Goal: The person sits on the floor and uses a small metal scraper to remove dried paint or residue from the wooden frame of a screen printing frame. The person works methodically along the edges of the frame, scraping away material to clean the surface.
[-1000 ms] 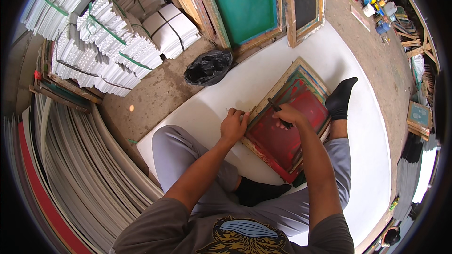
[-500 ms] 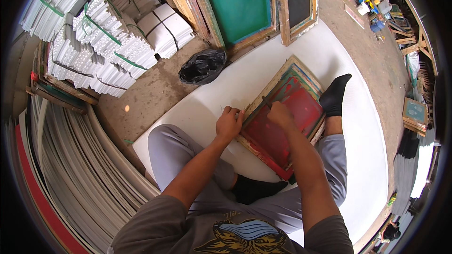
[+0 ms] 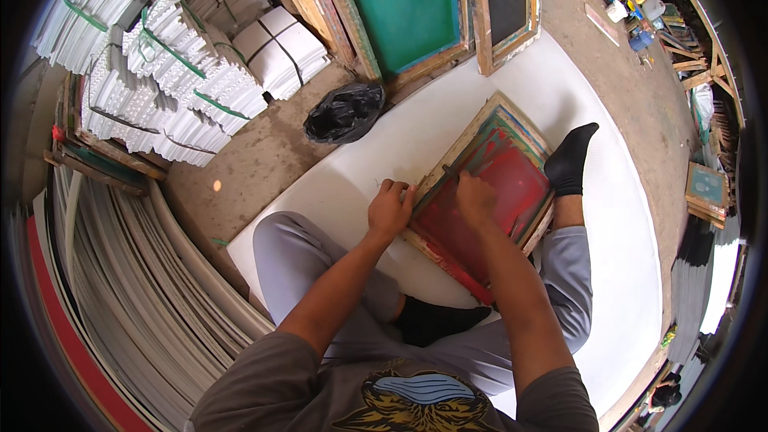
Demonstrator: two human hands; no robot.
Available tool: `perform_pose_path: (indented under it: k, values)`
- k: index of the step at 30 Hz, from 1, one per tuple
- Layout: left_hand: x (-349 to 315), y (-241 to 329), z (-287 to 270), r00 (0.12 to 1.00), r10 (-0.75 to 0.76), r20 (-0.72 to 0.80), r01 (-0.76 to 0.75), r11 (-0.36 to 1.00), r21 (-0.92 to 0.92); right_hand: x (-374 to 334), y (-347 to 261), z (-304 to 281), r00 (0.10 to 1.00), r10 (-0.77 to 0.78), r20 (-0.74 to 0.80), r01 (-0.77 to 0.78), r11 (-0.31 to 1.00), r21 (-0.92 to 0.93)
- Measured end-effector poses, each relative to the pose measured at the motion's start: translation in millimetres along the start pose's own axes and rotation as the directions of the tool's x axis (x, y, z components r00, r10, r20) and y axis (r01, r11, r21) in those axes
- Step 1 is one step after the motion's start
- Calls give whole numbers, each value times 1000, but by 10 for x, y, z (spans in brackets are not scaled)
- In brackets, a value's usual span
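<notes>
A wooden screen-printing frame (image 3: 456,258) lies tilted across the white sheet in front of me, its mesh smeared with red and its upper border streaked green. My left hand (image 3: 390,208) grips the frame's left edge with bent fingers. Over the upper part of the red mesh, my right hand (image 3: 478,198) is closed around a thin dark tool (image 3: 451,170). Only one end of that tool sticks out, toward the upper left; the rest is hidden by the hand, so its kind is unclear.
My black-socked foot (image 3: 570,160) is beside the frame's right edge. A black plastic bag (image 3: 344,112) sits past the white sheet (image 3: 616,272). Green and dark screens (image 3: 400,16) stand behind. Bundled white stacks (image 3: 280,48) fill the far left; paint containers (image 3: 616,12) clutter the far right.
My right hand has shifted slightly toward me over the mesh, still around the dark tool. The left hand stays at the frame's edge.
</notes>
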State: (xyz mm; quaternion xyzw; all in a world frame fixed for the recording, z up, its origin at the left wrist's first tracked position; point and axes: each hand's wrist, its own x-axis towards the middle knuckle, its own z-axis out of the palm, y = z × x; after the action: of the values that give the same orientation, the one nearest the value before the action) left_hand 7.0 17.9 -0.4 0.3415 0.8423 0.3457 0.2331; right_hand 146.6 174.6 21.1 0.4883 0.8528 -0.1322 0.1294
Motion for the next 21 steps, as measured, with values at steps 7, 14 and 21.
perform_pose_path:
  k: [7,14,21]
  values:
    - [180,-157,0,992,-124,20,116,844,-524,-357,-599,-364,966,-223,132,230,972,-40]
    - [277,-244,-248,865,-308,397,501,487,-715,-280,-638,-303,876,-384,291,335,920,205]
    - [153,-240,-215,991,-108,-84,113,992,49,33,-109,-279,872,-296,389,49,845,532]
